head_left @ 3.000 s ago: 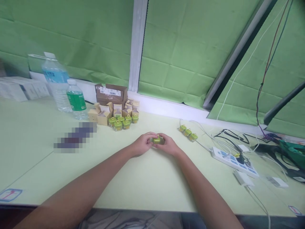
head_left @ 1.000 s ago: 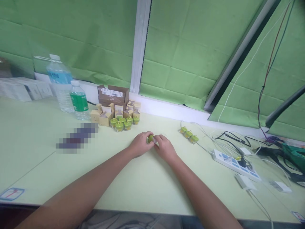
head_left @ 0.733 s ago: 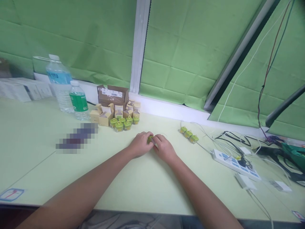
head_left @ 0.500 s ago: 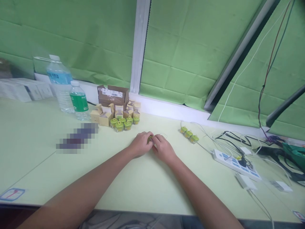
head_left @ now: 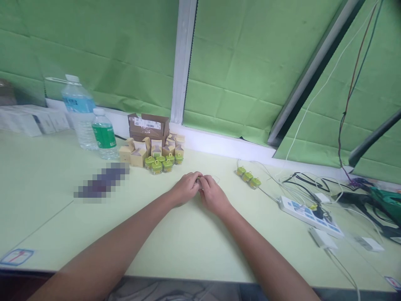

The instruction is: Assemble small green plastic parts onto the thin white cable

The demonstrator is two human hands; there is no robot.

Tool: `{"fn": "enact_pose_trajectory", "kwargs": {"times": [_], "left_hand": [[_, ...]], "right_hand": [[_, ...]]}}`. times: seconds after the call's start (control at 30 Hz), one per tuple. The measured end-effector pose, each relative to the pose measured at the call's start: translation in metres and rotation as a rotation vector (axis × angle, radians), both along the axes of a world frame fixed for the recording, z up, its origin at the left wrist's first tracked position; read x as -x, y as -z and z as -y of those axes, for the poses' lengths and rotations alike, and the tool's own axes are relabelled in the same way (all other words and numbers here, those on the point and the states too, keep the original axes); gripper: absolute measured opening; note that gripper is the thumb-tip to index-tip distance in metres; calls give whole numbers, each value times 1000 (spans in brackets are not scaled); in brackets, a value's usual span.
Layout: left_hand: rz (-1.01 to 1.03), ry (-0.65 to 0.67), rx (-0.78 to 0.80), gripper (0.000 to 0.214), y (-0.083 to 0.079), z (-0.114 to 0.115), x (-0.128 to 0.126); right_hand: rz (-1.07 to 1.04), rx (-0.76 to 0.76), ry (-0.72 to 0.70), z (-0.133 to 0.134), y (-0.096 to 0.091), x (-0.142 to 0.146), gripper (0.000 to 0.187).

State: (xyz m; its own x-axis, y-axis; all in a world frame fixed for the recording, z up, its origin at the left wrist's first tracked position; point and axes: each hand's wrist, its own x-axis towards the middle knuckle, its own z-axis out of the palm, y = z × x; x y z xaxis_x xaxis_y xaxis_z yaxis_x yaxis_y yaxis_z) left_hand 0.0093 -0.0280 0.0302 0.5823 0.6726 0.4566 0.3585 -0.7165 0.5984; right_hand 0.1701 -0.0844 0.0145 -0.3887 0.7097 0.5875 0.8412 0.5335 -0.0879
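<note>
My left hand [head_left: 187, 188] and my right hand [head_left: 213, 193] meet over the middle of the table, with fingers closed together. A small green piece [head_left: 198, 180] is pinched between them, mostly covered by the fingers, so its full shape cannot be seen. Just beyond my right hand, a faint clear plastic outline [head_left: 216, 179] lies on the table. To the left stand several small clear containers with green looped lids [head_left: 157, 167]. Three more such containers [head_left: 247, 176] sit in a row to the right.
Opened small cartons [head_left: 138, 155] and a brown cardboard box [head_left: 148, 127] stand behind the left containers. Two water bottles [head_left: 104, 136] are farther left, near a blurred-out patch. A power strip [head_left: 310, 216] with tangled cables lies on the right.
Both hands stay in nearly the same place, with the fingers shifting slightly. Less of the green piece shows between them now.
</note>
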Motion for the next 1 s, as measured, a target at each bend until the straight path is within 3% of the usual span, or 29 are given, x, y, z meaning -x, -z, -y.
{"fn": "enact_pose_trajectory", "kwargs": {"times": [0.2,0.57,0.7,1.0], "left_hand": [[25,-7,45,25,3,-1,1],[99,-62,268,20,12,2,-4],[83,-49,317,18,15,3,-5],[8,-28,274,18,16,1,-3]], "right_hand": [[-36,55,30,1,2,0,38],[-43,121,35,-1,4,-7,44],[-132,160,22,-5,7,-12,44],[-86,207,43,1,-2,-12,37]]}}
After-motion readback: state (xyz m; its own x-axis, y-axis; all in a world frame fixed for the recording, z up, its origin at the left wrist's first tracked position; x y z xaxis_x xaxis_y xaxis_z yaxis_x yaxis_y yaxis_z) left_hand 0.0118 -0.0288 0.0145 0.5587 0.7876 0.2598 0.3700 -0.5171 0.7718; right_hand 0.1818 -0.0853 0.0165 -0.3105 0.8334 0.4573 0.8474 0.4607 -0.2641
